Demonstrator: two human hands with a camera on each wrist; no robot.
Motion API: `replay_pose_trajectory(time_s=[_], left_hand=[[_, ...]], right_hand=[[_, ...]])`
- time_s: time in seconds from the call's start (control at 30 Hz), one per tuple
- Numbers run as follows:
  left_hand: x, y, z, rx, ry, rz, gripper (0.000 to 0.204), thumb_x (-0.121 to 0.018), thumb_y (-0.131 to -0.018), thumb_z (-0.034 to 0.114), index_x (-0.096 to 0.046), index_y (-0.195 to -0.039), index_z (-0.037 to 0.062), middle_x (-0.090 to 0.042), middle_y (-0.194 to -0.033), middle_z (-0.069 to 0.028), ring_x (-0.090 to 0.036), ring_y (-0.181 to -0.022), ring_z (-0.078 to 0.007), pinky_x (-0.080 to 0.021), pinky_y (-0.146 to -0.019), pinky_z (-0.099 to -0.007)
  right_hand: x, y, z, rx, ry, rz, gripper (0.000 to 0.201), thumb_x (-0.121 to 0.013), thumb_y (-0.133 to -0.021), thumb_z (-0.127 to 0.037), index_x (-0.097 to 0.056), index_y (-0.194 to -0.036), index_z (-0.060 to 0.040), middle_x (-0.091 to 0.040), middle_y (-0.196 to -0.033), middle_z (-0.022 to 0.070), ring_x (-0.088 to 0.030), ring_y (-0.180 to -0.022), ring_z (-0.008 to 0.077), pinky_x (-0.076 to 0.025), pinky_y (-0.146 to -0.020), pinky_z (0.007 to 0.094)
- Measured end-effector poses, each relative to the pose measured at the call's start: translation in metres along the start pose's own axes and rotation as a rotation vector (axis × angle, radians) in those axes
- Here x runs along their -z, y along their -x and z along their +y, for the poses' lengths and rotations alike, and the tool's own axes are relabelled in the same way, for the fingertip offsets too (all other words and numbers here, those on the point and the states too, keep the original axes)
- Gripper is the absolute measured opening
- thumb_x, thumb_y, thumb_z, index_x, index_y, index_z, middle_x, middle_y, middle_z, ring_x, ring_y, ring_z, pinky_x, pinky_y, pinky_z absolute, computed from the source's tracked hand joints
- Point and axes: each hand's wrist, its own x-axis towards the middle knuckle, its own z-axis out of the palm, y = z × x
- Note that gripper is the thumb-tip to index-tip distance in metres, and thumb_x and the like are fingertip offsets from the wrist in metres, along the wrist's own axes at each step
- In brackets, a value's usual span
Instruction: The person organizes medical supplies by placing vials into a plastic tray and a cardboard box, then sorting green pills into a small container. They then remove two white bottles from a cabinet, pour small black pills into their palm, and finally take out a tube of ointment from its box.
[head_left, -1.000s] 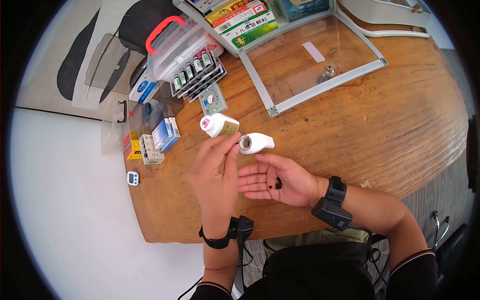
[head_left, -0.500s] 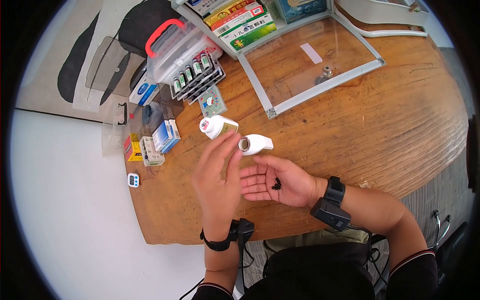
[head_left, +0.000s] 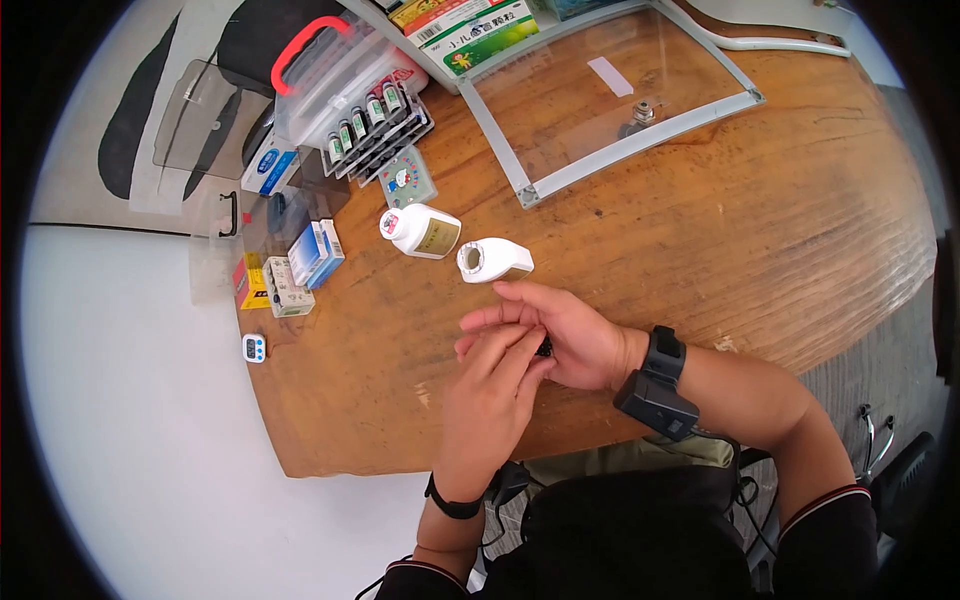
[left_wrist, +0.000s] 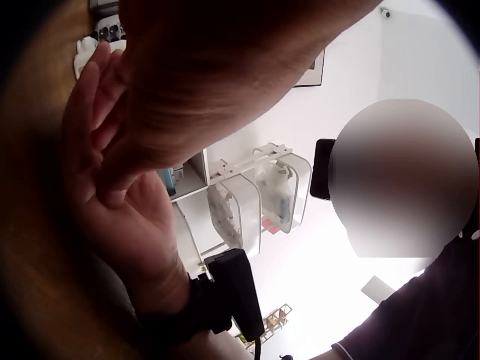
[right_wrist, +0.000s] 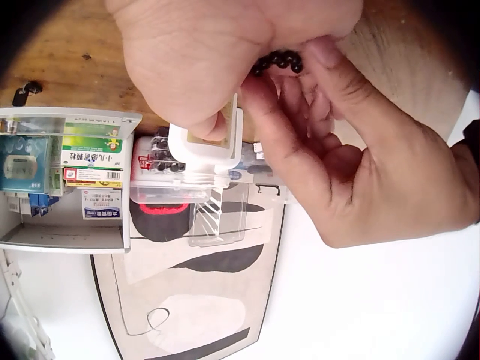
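Observation:
My right hand is held palm up above the table, with several small black pills in the palm. My left hand reaches over it, fingertips down at the pills. In the right wrist view, the left thumb and forefinger stand apart on either side of the row of pills. Just beyond the hands is an uncapped white bottle, its round mouth showing. A second white bottle with a gold label and a capped top is to its left.
A glass-paned frame lies open from the cabinet at the back. Boxed ampoules, a patterned card-like case and a red-handled clear box are at the back left. Medicine boxes and a small timer line the left edge.
My left hand has moved from beside the uncapped bottle's mouth down to the pills in my right palm. My right hand stays palm up. The head view has shifted slightly.

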Motion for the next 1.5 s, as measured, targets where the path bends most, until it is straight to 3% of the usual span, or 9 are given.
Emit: replay_pose_trajectory(time_s=[0.23,0.47,0.67,0.73,1.07,1.13,1.27,1.33,1.5], left_hand=[[-0.007,0.003,-0.007,-0.119,-0.077,0.044,0.021,-0.072,-0.085,-0.003,-0.073,-0.105,0.0005,-0.069,-0.104,-0.0116,-0.069,-0.092,-0.0293,-0.055,-0.078,-0.0369],[-0.001,0.001,-0.003,-0.007,0.055,0.094,0.017,-0.072,-0.086,-0.002,-0.075,-0.103,0.0016,-0.071,-0.102,-0.0119,-0.07,-0.09,-0.0249,-0.055,-0.079,-0.034],[0.029,-0.029,-0.006,0.071,0.0,0.363,0.015,-0.074,-0.087,0.001,-0.076,-0.102,0.0031,-0.072,-0.1,-0.0119,-0.072,-0.089,-0.0243,-0.056,-0.078,-0.0324],[0.033,-0.042,-0.01,-0.011,0.06,0.46,0.015,-0.074,-0.088,0.0,-0.076,-0.103,0.0022,-0.073,-0.098,-0.0121,-0.072,-0.089,-0.0226,-0.056,-0.078,-0.0323],[0.032,-0.058,-0.015,-0.017,0.059,0.353,0.02,-0.068,-0.091,-0.004,-0.074,-0.109,-0.0006,-0.074,-0.103,-0.0155,-0.072,-0.093,-0.0255,-0.055,-0.082,-0.0333],[0.031,-0.058,-0.016,-0.031,0.043,0.391,0.021,-0.07,-0.091,0.0,-0.075,-0.111,0.0012,-0.076,-0.101,-0.013,-0.07,-0.085,-0.0174,-0.053,-0.077,-0.0292],[0.031,-0.059,-0.014,-0.04,0.058,0.384,0.024,-0.071,-0.09,-0.001,-0.075,-0.114,0.002,-0.075,-0.103,-0.0132,-0.07,-0.087,-0.0177,-0.054,-0.079,-0.0294],[0.031,-0.059,-0.014,-0.011,0.115,0.367,0.024,-0.069,-0.089,-0.004,-0.074,-0.112,0.0005,-0.074,-0.105,-0.0153,-0.072,-0.097,-0.0265,-0.056,-0.084,-0.0349],[0.03,-0.059,-0.012,-0.021,0.114,0.371,0.026,-0.072,-0.087,-0.003,-0.073,-0.112,0.0006,-0.074,-0.108,-0.0141,-0.072,-0.098,-0.0272,-0.056,-0.085,-0.036]], right_hand=[[-0.005,0.002,-0.001,-0.009,0.001,0.029,0.056,-0.041,-0.108,-0.046,-0.061,-0.13,0.0023,-0.066,-0.128,0.0203,-0.064,-0.119,0.0267,-0.049,-0.105,0.0348],[-0.005,0.001,-0.001,-0.008,-0.017,0.051,0.054,-0.042,-0.108,-0.044,-0.061,-0.129,0.0027,-0.067,-0.125,0.019,-0.064,-0.119,0.0251,-0.05,-0.104,0.0355],[-0.002,-0.003,-0.001,-0.011,-0.048,-0.033,0.056,-0.048,-0.105,-0.047,-0.058,-0.129,0.0026,-0.066,-0.123,0.017,-0.065,-0.117,0.0255,-0.05,-0.105,0.0378],[-0.002,-0.003,-0.002,-0.029,-0.052,-0.045,0.056,-0.048,-0.105,-0.047,-0.057,-0.129,0.0028,-0.065,-0.124,0.0185,-0.064,-0.118,0.0272,-0.05,-0.106,0.0393],[-0.003,-0.002,-0.002,-0.041,-0.036,-0.018,0.055,-0.047,-0.106,-0.046,-0.057,-0.129,0.0029,-0.065,-0.125,0.0205,-0.064,-0.119,0.0286,-0.05,-0.106,0.04],[-0.004,-0.001,-0.002,-0.04,-0.031,-0.022,0.054,-0.047,-0.106,-0.045,-0.057,-0.129,0.0029,-0.065,-0.124,0.0205,-0.064,-0.119,0.0286,-0.05,-0.106,0.0399],[-0.003,-0.001,-0.002,-0.037,-0.019,-0.027,0.054,-0.046,-0.106,-0.045,-0.056,-0.129,0.0028,-0.065,-0.124,0.0201,-0.064,-0.119,0.0285,-0.051,-0.106,0.0399],[-0.003,-0.002,-0.002,-0.036,-0.018,-0.037,0.054,-0.046,-0.106,-0.045,-0.056,-0.129,0.0028,-0.065,-0.124,0.0199,-0.064,-0.119,0.0284,-0.051,-0.106,0.0398],[-0.003,-0.001,-0.003,-0.043,-0.015,-0.031,0.054,-0.045,-0.107,-0.045,-0.056,-0.13,0.0024,-0.065,-0.124,0.0193,-0.064,-0.119,0.0276,-0.05,-0.106,0.0394]])
